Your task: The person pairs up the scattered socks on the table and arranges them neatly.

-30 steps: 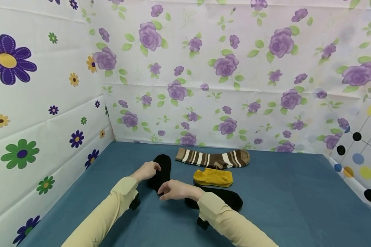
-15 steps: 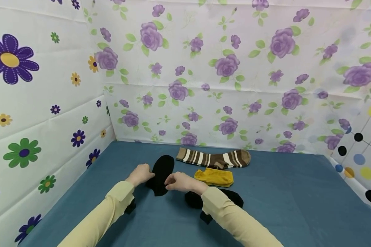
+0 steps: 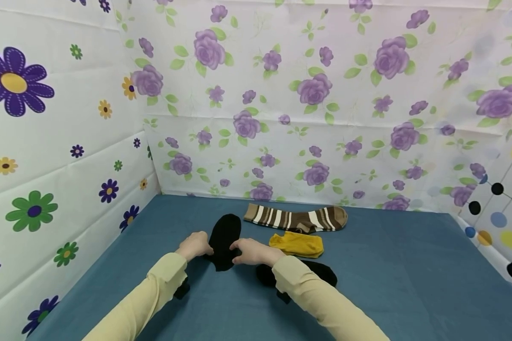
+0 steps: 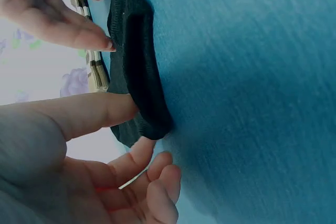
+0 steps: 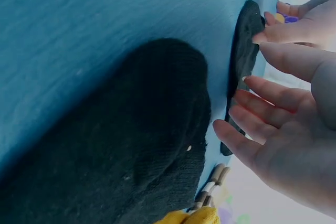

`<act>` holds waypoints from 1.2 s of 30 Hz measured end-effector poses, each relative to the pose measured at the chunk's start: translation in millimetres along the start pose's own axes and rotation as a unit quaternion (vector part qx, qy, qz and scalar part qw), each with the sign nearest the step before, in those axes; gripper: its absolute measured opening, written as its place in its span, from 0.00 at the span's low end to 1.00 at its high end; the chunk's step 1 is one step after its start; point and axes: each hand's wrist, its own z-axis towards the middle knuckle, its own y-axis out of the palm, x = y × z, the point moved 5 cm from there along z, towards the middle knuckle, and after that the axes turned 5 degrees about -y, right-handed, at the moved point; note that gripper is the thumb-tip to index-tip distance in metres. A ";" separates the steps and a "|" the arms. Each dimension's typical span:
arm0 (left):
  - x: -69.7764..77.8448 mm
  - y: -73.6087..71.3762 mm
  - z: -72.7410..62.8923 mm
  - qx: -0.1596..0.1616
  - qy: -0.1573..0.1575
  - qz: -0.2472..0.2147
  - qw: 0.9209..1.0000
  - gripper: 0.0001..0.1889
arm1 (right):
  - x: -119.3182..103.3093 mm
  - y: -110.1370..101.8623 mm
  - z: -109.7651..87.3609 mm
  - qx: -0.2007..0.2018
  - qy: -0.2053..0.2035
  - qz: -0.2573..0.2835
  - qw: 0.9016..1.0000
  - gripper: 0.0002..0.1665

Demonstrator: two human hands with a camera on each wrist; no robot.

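Note:
A black sock (image 3: 225, 232) lies flat on the blue surface, its cuff toward me. At its left edge, my left hand (image 3: 195, 245) pinches the cuff between thumb and index finger; the left wrist view shows the thumb (image 4: 113, 111) on the dark sock opening and the other fingers loosely bent below. On the opposite side, my right hand (image 3: 252, 251) reaches over the sock's right edge. Its fingers are spread and relaxed in the right wrist view, fingertips (image 5: 252, 83) right at the sock. A second black sock (image 3: 322, 271) lies partly under my right forearm.
A yellow sock (image 3: 298, 245) lies folded to the right of my right hand. Behind it stretches a brown, white-striped sock (image 3: 296, 219). The blue tabletop (image 3: 409, 274) ends at a flowered back wall (image 3: 281, 156) and a flowered left wall (image 3: 85, 189).
The black sock has turned slightly and shifted a little right. My left hand has moved back to its near left edge; my right hand has moved up along its right side.

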 end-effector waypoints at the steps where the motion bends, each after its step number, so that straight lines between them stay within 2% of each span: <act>1: 0.0 0.3 0.7 -0.002 0.005 -0.006 1.000 0.15 | 0.2 0.1 -0.4 -0.002 0.000 -0.006 1.000 0.23; 6: 0.0 1.5 5.9 -0.025 0.021 -0.037 0.999 0.20 | -5.2 -1.2 -3.7 -0.004 -0.010 -0.011 1.000 0.17; 10: -0.3 2.2 10.6 -0.049 0.010 -0.027 0.998 0.21 | -14.6 -1.1 -6.5 -0.022 -0.036 0.001 0.999 0.14; 13: -0.4 1.9 11.7 -0.053 0.009 -0.011 0.998 0.19 | -17.6 -2.8 -7.7 -0.029 -0.053 0.025 0.998 0.13; 15: -1.0 1.6 11.2 -0.051 0.012 -0.013 0.999 0.17 | -15.0 -6.3 -7.6 -0.020 -0.053 0.042 0.998 0.12; 21: -5.6 1.0 6.3 -0.064 0.010 -0.054 0.996 0.11 | 7.2 -23.4 -5.1 0.059 -0.018 0.061 0.996 0.09; 27: -9.5 -1.8 0.1 -0.083 0.000 -0.059 0.995 0.12 | 23.4 -37.1 1.0 0.133 0.002 0.030 0.991 0.11; 31: -9.5 -0.3 -2.8 -0.086 -0.001 -0.058 0.995 0.14 | 30.7 -38.9 5.9 0.141 0.036 0.012 0.989 0.16; 36: -10.5 3.6 -2.7 -0.081 -0.003 -0.067 0.994 0.14 | 39.6 -34.5 12.4 0.127 0.075 0.041 0.988 0.26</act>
